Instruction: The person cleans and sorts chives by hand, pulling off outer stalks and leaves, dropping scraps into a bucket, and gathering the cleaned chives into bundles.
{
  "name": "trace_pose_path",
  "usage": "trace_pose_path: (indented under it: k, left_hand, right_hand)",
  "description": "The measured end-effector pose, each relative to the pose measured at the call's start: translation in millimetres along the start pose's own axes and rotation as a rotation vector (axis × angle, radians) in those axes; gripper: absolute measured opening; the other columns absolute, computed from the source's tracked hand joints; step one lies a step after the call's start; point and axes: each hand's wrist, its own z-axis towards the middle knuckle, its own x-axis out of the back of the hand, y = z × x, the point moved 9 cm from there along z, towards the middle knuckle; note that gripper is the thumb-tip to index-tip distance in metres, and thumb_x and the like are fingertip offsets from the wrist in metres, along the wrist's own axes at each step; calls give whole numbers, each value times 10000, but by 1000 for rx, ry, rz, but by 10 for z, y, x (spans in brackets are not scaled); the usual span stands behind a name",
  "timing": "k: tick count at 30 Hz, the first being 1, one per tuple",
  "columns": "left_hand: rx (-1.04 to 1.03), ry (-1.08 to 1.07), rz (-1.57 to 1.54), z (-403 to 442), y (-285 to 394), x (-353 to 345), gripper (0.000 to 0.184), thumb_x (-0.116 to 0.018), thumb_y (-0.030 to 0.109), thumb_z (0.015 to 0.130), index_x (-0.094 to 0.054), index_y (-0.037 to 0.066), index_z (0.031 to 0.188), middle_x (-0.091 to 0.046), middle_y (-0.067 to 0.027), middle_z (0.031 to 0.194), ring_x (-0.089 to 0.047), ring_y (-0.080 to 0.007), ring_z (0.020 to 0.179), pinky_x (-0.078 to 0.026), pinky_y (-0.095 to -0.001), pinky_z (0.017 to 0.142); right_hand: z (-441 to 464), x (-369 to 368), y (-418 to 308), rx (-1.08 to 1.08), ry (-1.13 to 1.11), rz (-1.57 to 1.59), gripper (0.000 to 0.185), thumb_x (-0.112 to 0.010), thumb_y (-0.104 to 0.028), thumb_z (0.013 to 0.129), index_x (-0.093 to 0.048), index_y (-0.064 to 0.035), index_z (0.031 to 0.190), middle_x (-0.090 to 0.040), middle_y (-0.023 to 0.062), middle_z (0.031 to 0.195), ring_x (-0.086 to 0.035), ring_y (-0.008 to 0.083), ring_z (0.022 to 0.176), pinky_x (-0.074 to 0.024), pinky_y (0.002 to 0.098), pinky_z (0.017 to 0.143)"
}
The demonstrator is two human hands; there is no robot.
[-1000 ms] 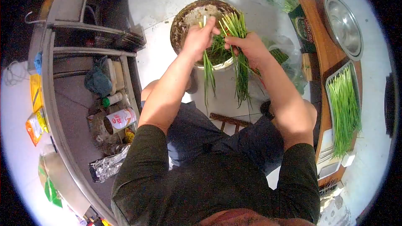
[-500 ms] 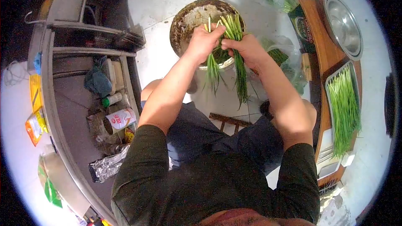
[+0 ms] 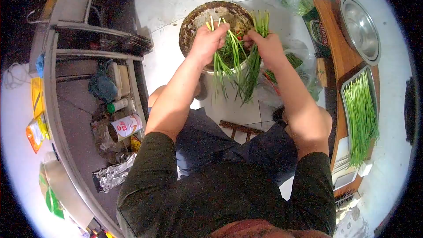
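Observation:
My left hand (image 3: 209, 43) is closed around a few chive stalks, their pale cut ends poking up above the fingers. The green leaves of these chives (image 3: 235, 52) droop to the right. A thicker bunch of chives (image 3: 253, 66) hangs from my right hand (image 3: 267, 47), which grips it below its upright stem ends. Both hands are over a worn, stained round bin (image 3: 192, 26) on the floor. Green trimmings lie inside it, partly hidden by the hands and leaves.
On my right, a metal tray (image 3: 375, 79) of sorted chives (image 3: 362, 114) and a steel basin (image 3: 360, 28) rest on a wooden board (image 3: 329, 17). Plastic bags with greens (image 3: 293, 59) lie on the floor. A metal shelf (image 3: 72, 83) with a can (image 3: 125, 125) stands left.
My hands have moved apart, the left going left and the right going right. The left hand now holds more spread-out chive stalks, apart from the right hand's bunch at the top.

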Motion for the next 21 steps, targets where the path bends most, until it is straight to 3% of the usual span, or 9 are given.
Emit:
trace_pose_path:
  k: [4, 8, 14, 21]
  left_hand:
    - [0, -18, 5, -9, 13, -23, 232, -642, 204, 889, -515, 112, 719, -444, 42, 581, -371, -76, 477, -302, -243, 457]
    - [-22, -30, 43, -5, -13, -59, 234, -657, 223, 886, -524, 108, 732, -446, 39, 583, -378, -81, 480, -306, -244, 459]
    - [4, -42, 33, -41, -26, -112, 196, -665, 209, 877, -567, 92, 754, -463, 48, 592, -392, -68, 487, -312, -238, 464]
    - [-31, -13, 435, -56, 1, -111, 167, -644, 193, 876, -609, 60, 781, -486, 40, 567, -414, -58, 478, -321, -240, 450]
  right_hand:
    - [5, 42, -183, 106, 29, -173, 220, -690, -178, 823, -645, 4, 939, -646, 40, 762, -543, 99, 599, -430, 254, 550]
    - [-116, -209, -145, 63, -140, -70, 200, -736, -128, 779, -658, -23, 930, -615, 1, 728, -514, 87, 555, -407, 242, 524]
    - [-54, -179, -70, 95, -100, -101, 179, -741, -121, 770, -656, -27, 897, -610, -10, 723, -509, 82, 563, -407, 240, 527]
    - [-37, -146, -119, 203, -58, -274, 194, -734, -145, 777, -654, -20, 902, -610, -4, 705, -523, 76, 578, -423, 245, 528]
